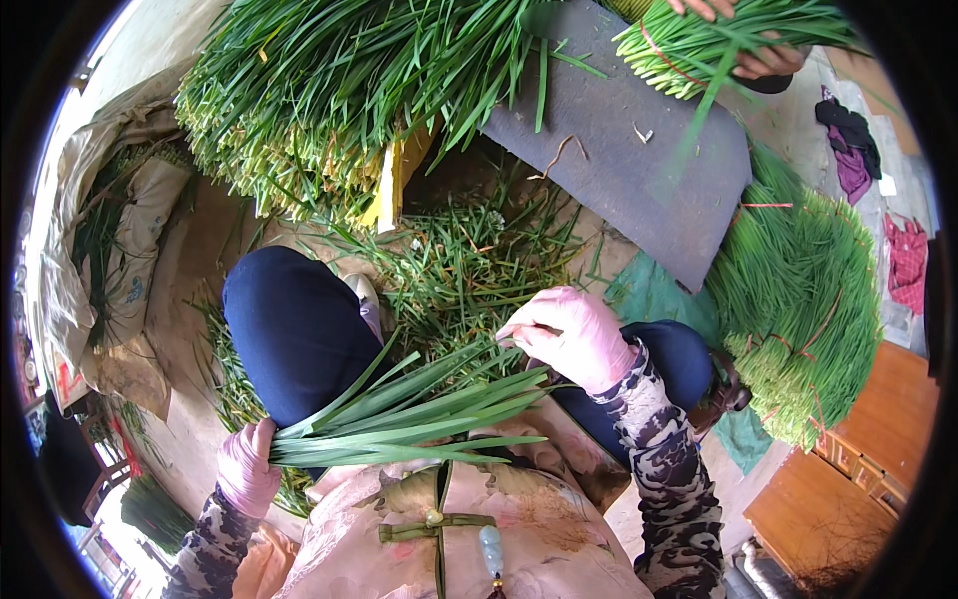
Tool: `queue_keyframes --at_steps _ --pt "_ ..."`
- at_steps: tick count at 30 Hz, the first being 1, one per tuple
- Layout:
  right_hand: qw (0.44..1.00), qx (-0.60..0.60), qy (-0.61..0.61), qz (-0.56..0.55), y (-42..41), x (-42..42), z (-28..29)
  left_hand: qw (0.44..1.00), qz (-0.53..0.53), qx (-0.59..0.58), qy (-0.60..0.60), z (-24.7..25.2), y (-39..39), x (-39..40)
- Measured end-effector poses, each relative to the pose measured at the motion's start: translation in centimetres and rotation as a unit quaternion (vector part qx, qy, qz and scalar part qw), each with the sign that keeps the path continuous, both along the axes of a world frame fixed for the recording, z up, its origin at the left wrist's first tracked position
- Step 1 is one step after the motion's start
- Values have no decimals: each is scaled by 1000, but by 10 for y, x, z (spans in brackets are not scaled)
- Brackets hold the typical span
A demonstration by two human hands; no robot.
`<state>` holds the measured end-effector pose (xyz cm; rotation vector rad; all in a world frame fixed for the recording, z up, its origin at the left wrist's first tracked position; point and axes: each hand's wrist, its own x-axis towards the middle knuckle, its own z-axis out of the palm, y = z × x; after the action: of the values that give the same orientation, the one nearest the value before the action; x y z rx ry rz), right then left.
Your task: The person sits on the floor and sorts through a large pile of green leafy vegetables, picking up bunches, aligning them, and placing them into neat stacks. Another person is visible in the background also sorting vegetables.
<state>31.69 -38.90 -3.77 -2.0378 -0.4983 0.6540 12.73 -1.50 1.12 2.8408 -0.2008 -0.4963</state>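
Note:
My left hand (248,468), in a pink glove, grips the base of a loose bunch of garlic chives (404,427). The long flat leaves fan out to the right across my lap. Over their tips is my right hand (572,337), also gloved in pink, with thumb and fingertips drawn together. One thin leaf reaches close to those fingertips, but I cannot make out whether it is pinched between them. Beneath, a litter of chive scraps (456,262) covers the floor between my knees.
A large pile of chives (359,82) lies ahead, beside a yellow edge (393,180). Right of it is a grey board (621,142). Another person's hands (771,56) hold a tied chive bundle (673,52) there. Tied bundles (808,299) are stacked right; a sack (138,239) lies left.

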Motion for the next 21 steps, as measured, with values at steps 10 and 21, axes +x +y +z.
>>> queue_keyframes --at_steps 10,21 --pt "923 196 135 -303 -29 -4 9 1000 6 5 0 -1 -1 -1" --pt "997 67 8 -25 -45 -28 82 1000 11 -21 -4 0 -2 -1"
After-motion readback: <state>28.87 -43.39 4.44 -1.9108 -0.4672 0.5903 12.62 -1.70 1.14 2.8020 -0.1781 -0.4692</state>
